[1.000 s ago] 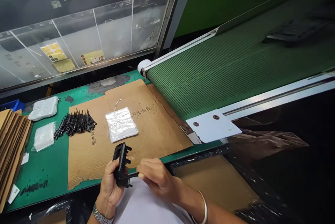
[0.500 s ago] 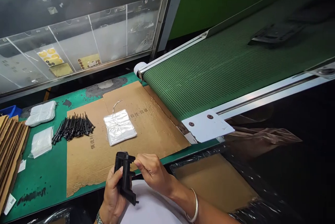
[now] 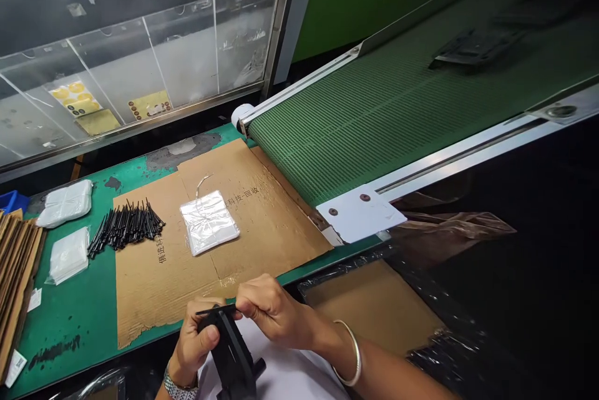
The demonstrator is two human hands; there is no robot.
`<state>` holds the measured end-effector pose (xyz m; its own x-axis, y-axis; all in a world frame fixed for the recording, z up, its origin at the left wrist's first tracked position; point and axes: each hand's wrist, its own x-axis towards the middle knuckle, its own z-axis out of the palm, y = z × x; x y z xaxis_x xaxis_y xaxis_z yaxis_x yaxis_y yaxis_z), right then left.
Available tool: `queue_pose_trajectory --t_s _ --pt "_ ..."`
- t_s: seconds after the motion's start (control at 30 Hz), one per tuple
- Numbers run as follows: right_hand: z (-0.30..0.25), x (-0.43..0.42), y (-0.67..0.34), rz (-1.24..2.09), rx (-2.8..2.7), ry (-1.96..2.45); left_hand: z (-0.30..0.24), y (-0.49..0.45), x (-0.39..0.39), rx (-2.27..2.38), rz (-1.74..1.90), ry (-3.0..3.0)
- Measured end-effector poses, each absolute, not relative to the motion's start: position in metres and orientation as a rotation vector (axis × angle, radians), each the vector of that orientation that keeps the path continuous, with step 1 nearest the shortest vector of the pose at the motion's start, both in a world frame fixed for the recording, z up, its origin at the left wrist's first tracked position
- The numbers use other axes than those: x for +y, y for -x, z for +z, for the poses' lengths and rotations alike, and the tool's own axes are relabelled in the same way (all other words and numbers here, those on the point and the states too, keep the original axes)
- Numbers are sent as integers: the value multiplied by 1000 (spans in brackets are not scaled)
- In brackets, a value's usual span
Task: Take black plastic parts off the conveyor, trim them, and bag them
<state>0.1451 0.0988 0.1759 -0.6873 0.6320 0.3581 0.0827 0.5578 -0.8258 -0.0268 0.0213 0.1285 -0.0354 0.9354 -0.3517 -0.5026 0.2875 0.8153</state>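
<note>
A black molded plastic part (image 3: 233,353) is held close in front of my body, above the lap. My left hand (image 3: 195,339) grips its left side, thumb pressed on the face. At the part's upper right corner, the curled fingers of my right hand (image 3: 271,311) pinch its edge; whether a smaller piece sits between them is hidden. Beyond the hands, a stack of clear plastic bags (image 3: 209,224) lies on a flat cardboard sheet (image 3: 276,225). A pile of thin black plastic sticks (image 3: 126,225) rests at the sheet's left edge.
A green conveyor belt (image 3: 337,131) slopes down to the table, carrying dark plastic parts (image 3: 475,47) higher up. More bag bundles (image 3: 69,255) and stacked cardboard (image 3: 19,269) occupy the left of the green table (image 3: 84,325). Below right stands a plastic-lined box (image 3: 369,306).
The black part has been turned and lowered, so its broad face and top edge show now. My left hand has shifted up around it, while my right hand stays at its upper corner.
</note>
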Motion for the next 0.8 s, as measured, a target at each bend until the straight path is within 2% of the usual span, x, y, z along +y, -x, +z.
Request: queue_pose_trajectory --t_s 0.23,0.47,0.67,0.8 --pt "175 98 -148 1024 -2184 448 138 23 26 1096 1286 -536" --pt "170 87 -157 1157 -2205 201 139 26 33 1150 1305 -420" --pt "169 96 -154 1418 -1794 780 138 38 42 1179 1234 -651" --pt "171 101 -148 1805 -1736 806 141 41 56 1259 1165 -916"
